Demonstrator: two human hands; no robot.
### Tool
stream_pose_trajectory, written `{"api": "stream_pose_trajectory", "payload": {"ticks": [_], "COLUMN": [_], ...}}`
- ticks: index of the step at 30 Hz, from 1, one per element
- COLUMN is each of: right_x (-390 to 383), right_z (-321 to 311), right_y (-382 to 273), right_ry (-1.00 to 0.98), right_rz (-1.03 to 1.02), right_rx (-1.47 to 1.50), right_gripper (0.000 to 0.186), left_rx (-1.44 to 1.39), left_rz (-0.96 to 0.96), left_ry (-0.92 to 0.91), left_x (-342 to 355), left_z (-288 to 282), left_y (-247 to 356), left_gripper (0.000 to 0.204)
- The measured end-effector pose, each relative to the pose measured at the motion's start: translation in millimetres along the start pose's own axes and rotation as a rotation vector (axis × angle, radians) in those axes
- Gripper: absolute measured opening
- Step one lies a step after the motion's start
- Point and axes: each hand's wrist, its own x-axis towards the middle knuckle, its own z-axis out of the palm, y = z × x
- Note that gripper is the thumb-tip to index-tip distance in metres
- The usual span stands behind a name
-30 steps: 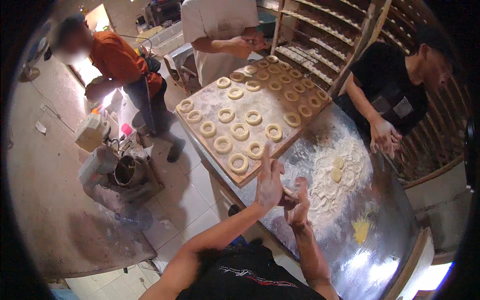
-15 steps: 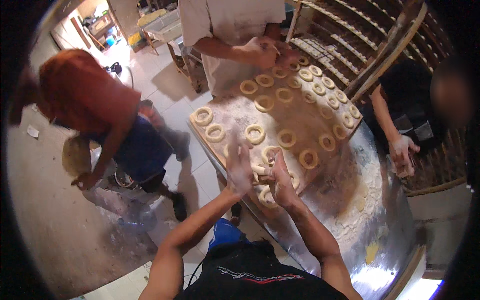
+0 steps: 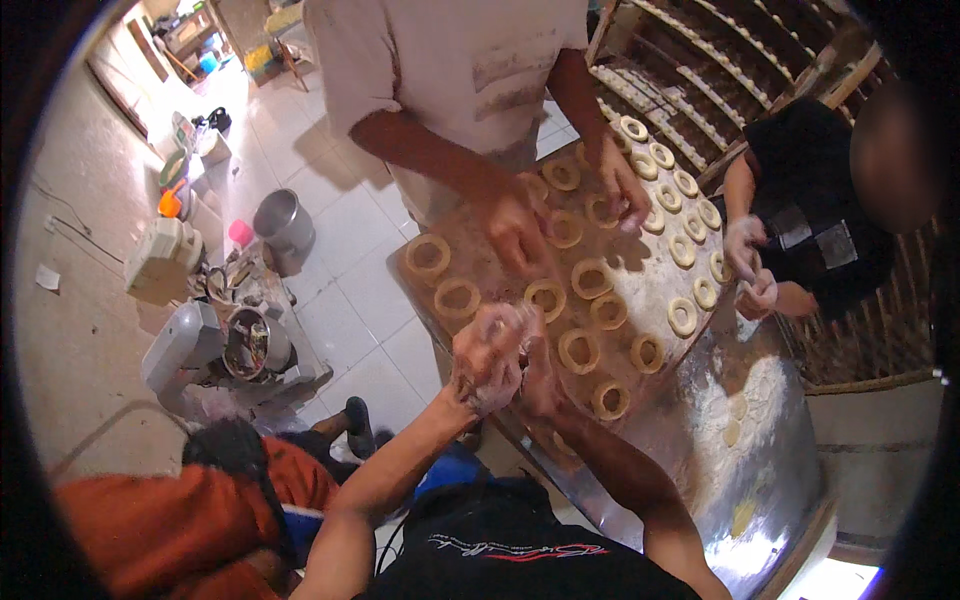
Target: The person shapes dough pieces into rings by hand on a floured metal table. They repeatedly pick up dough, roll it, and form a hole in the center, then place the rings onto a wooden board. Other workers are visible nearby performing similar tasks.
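My left hand (image 3: 488,358) is closed, its floury fingers curled over the near edge of a wooden board (image 3: 470,215). Right up against it is my right hand (image 3: 538,372), its fingers bent too. Whatever lies between the two hands is hidden by the fingers. Just beyond them sits a pale dough ring (image 3: 545,299), and another dough ring (image 3: 458,298) lies to the left. Several more rings are spread over the floured board, among them a dough ring (image 3: 611,400) to the right of my hands.
Across the board, a co-worker in a white shirt (image 3: 450,70) reaches over the rings with both hands. Another in black (image 3: 815,190) stands at the right by a rack (image 3: 690,85). A metal table (image 3: 690,480) carries flour. At left are a mixer (image 3: 185,345), a pot (image 3: 283,220) and a person in orange (image 3: 150,530).
My hands have come together and my left fingers have curled. The white-shirted co-worker's hands have moved nearer over the board. The person in orange has shifted to the lower left; the right-hand co-worker's hands have met.
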Motion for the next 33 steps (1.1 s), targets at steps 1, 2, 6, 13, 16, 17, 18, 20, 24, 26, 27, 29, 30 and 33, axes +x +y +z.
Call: {"api": "stream_pose_trajectory", "payload": {"ticks": [1, 2, 6, 13, 16, 17, 18, 20, 24, 26, 27, 29, 30, 33], "right_x": [1.4, 3.6, 11.8, 35.4, 52.5, 61.7, 71.1, 89.2, 86.1, 35.5, 12.8, -39.1, -65.7, -142.8], "right_z": [-4.0, -4.2, -3.0, -1.0, -4.4, -4.8, -4.2, -7.6, -43.1, -66.9, -81.0, -107.1, -117.7, -140.5], "right_y": [1.0, 2.4, -3.2, -4.5, -0.7, -0.2, -0.1, -3.8, -8.1, 1.7, 8.4, 20.7, 23.9, 14.9], "right_ry": [-0.071, -0.050, 0.087, 0.045, 0.094, 0.098, 0.127, 0.133, 0.128, 0.262, 0.353, 0.510, 0.586, 0.642], "right_rz": [-0.343, -0.194, -0.019, -0.098, 0.048, 0.154, 0.147, -0.152, -0.558, -0.603, -0.518, -0.382, -0.302, -0.395], "right_rx": [-0.331, -0.334, -0.310, -0.352, -0.281, -0.173, -0.163, -0.513, -1.089, -0.644, -0.701, -0.692, -0.593, -0.669], "right_gripper": [0.034, 0.035, 0.038, 0.026, 0.016, 0.016, 0.018, 0.024, 0.043, 0.044, 0.047, 0.046, 0.044, 0.030], "left_rx": [0.023, 0.045, -0.266, -0.018, -0.094, -0.094, -0.098, -0.137, 0.110, 0.299, 0.353, 0.477, 0.517, 0.360], "left_rz": [0.116, 0.213, -0.615, -0.145, -0.280, -0.177, -0.034, -0.223, -0.350, -0.343, -0.305, -0.232, -0.234, -0.103], "left_ry": [-0.003, 0.074, 0.059, -0.026, -0.002, -0.013, -0.015, -0.032, 0.029, -0.147, -0.321, -0.613, -0.546, -0.457], "left_x": [0.0, 1.7, 10.2, 14.6, 20.5, 24.9, 30.1, 42.5, 63.7, 59.6, 54.8, 56.5, 59.0, 68.8], "left_z": [-2.3, -2.9, -2.9, 5.3, 8.5, 10.9, 12.9, 15.8, 18.5, 12.8, 10.8, 8.1, 11.0, 19.3], "left_y": [0.8, 1.2, 2.3, -22.0, -29.4, -30.5, -32.3, -39.5, -76.8, -91.8, -94.5, -99.5, -95.9, -67.7], "left_gripper": [0.037, 0.036, 0.044, 0.049, 0.046, 0.044, 0.043, 0.046, 0.051, 0.045, 0.041, 0.042, 0.042, 0.040]}}
